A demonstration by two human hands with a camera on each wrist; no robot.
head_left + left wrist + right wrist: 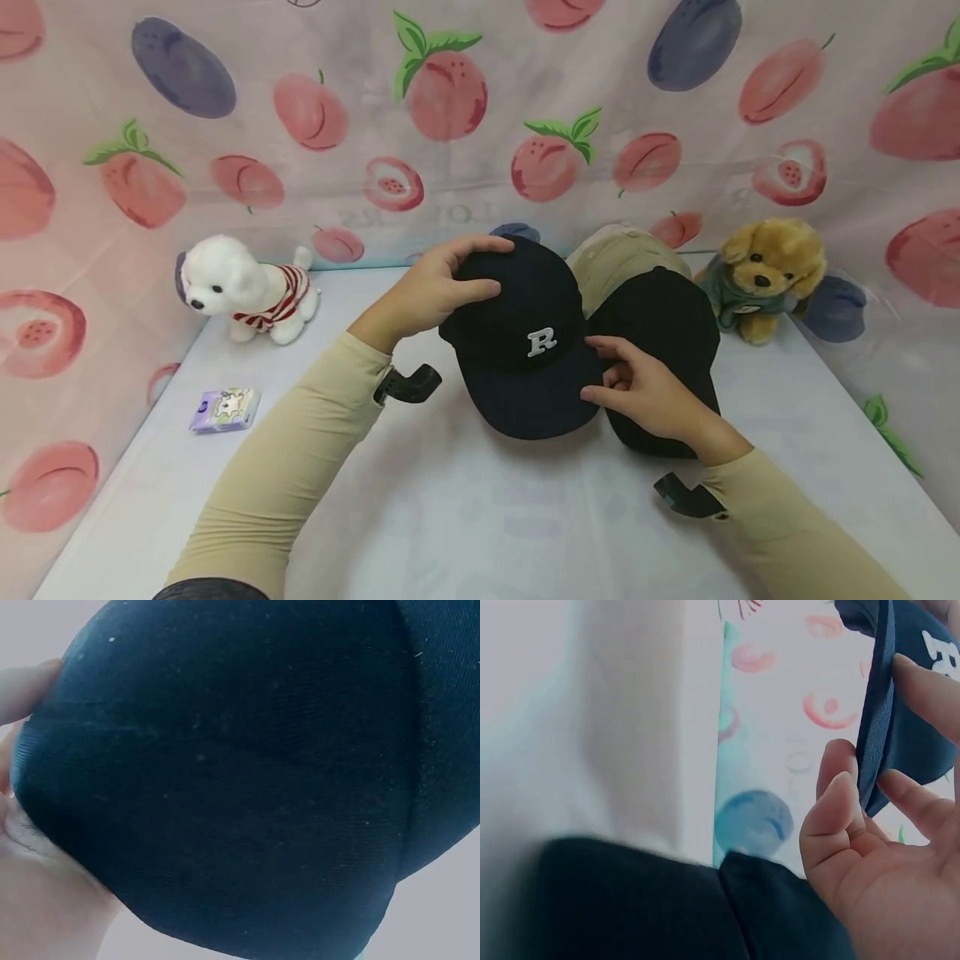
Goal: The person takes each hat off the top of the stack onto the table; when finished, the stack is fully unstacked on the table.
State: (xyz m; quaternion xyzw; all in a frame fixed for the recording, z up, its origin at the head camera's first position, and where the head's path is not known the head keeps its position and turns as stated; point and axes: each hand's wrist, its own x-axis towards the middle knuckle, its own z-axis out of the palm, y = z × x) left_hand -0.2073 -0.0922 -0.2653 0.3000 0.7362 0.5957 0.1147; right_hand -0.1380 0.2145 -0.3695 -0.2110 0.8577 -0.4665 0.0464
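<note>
Of the 2 hands, the right hand (648, 392) is nearer the near edge of the table (450, 517), pinching the brim (528, 404) of the navy cap (498, 329), which lies to its left. The cap's long axis runs from brim, facing the near edge, back to crown (543, 279), where the left hand (431, 287) grips with thumb and fingers spread.

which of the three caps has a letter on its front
The dark navy cap held by the left hand and right hand: it bears a white R. The black cap beside it and beige cap behind show no letter.
</note>
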